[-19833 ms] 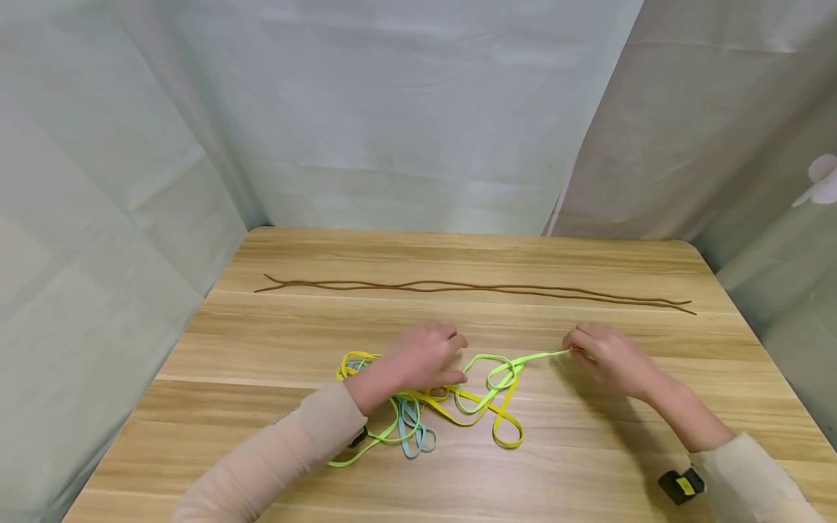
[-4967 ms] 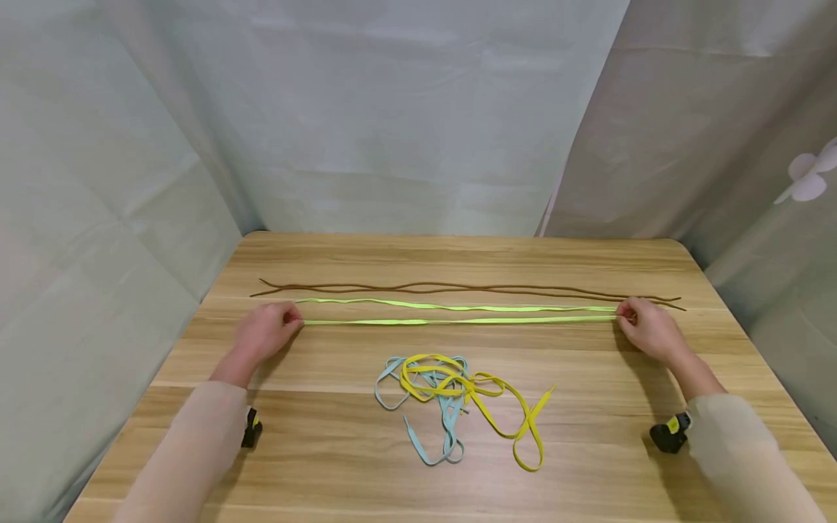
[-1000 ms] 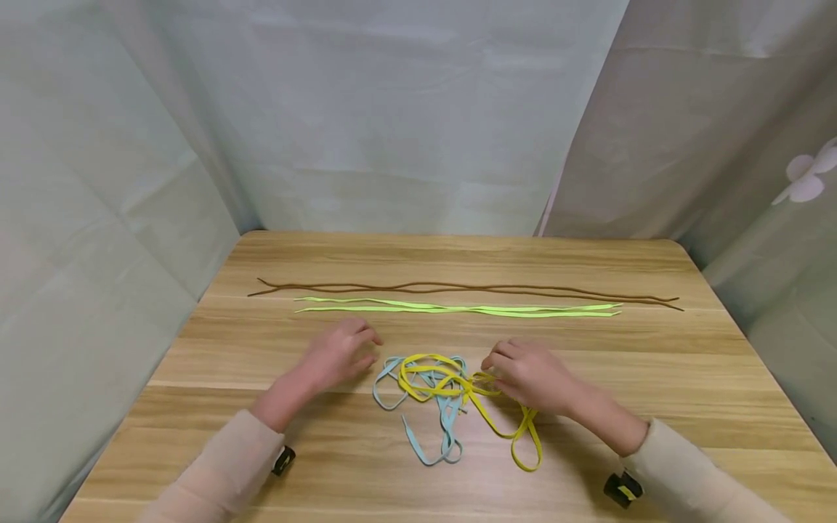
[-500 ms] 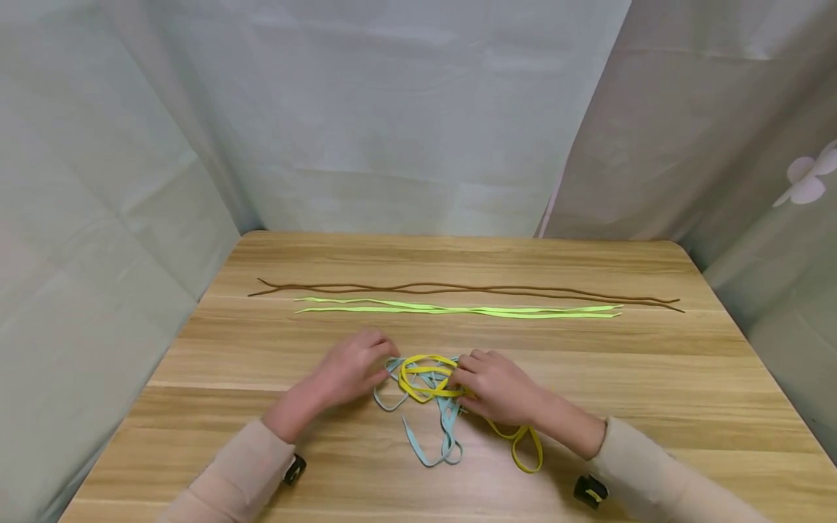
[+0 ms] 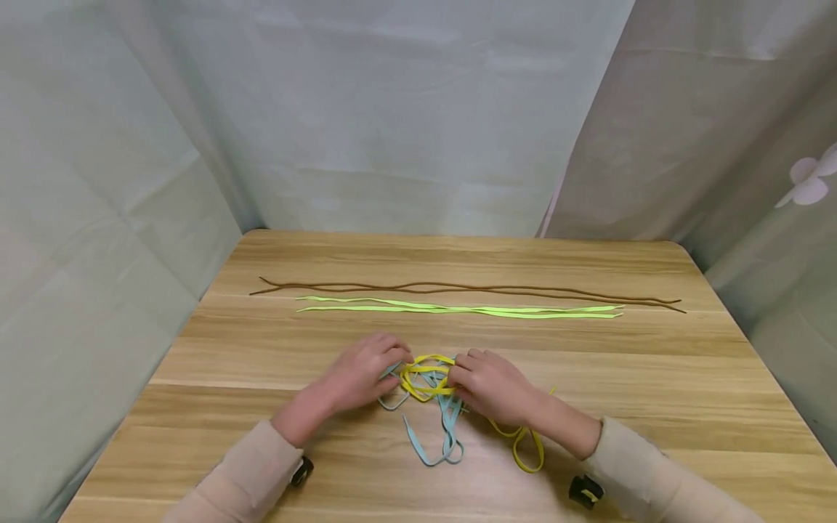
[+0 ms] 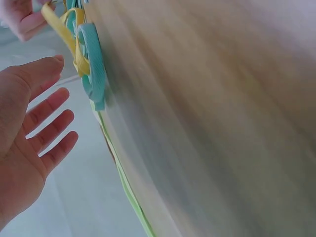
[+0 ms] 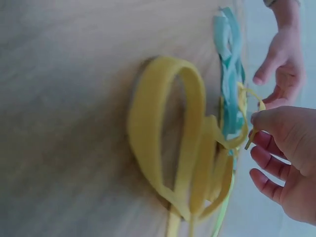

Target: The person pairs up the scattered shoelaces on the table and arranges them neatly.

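A yellow flat shoelace (image 5: 429, 393) lies looped and tangled over a light blue shoelace (image 5: 450, 428) at the front middle of the table. My right hand (image 5: 490, 388) pinches part of the yellow shoelace between thumb and index finger; the right wrist view shows its tip sticking out there. On the tangle's left side is my left hand (image 5: 362, 374). Its fingers are spread and loosely bent in the left wrist view, with nothing between them, close to a blue loop (image 6: 96, 64). In the head view, my right hand hides part of the tangle.
Behind the tangle, two lime green shoelaces (image 5: 543, 316) lie stretched across the wooden table (image 5: 216, 349). Farther back run two thin brown laces (image 5: 386, 288), also stretched out. Pale curtains (image 5: 418, 123) hang behind the table and at both sides.
The green laces went from tangled to stretched out, then were let go. Both hands have since come in to the yellow and blue tangle; the right now pinches the yellow shoelace.
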Available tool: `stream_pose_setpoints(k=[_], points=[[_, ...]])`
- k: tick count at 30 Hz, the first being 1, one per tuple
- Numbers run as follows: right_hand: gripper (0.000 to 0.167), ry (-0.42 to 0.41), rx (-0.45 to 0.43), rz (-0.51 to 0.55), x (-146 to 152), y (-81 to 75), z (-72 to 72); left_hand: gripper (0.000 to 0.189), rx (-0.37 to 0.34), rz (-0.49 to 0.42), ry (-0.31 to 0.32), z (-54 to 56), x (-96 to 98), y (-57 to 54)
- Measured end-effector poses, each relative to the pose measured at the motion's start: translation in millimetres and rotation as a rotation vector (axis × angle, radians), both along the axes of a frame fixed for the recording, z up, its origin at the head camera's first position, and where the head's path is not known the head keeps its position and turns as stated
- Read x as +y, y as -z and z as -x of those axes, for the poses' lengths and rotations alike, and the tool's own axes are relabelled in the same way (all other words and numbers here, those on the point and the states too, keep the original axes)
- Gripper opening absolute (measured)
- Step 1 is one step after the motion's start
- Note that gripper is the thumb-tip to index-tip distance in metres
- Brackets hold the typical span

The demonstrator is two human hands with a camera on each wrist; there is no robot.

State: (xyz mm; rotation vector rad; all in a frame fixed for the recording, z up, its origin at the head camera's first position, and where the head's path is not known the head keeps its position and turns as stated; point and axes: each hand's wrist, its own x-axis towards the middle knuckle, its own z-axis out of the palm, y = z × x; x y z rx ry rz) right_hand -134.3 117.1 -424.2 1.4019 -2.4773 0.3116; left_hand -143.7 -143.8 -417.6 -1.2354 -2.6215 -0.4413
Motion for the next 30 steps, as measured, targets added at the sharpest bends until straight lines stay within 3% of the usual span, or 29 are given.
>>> stream_pose_setpoints(k=[8, 15, 22, 30], points=[[0.016, -0.026, 0.033, 0.130, 7.1, -18.6, 5.6, 0.029, -0.003, 0.039, 0.037, 0.2, 16.9, -4.9], [0.019, -0.018, 0.038, 0.195, 16.4, -31.9, 11.7, 0.011, 0.032, 0.033, 0.080, 1.1, 27.1, -4.6], [0.022, 0.041, 0.034, 0.239, 37.9, -36.2, 19.0, 0.002, 0.054, -0.023, 0.080, -0.3, 23.7, -8.1], [0.022, 0.103, 0.009, 0.221, 55.7, -30.7, 21.6, 0.008, 0.057, -0.011, 0.055, -3.3, 23.6, -16.7]])
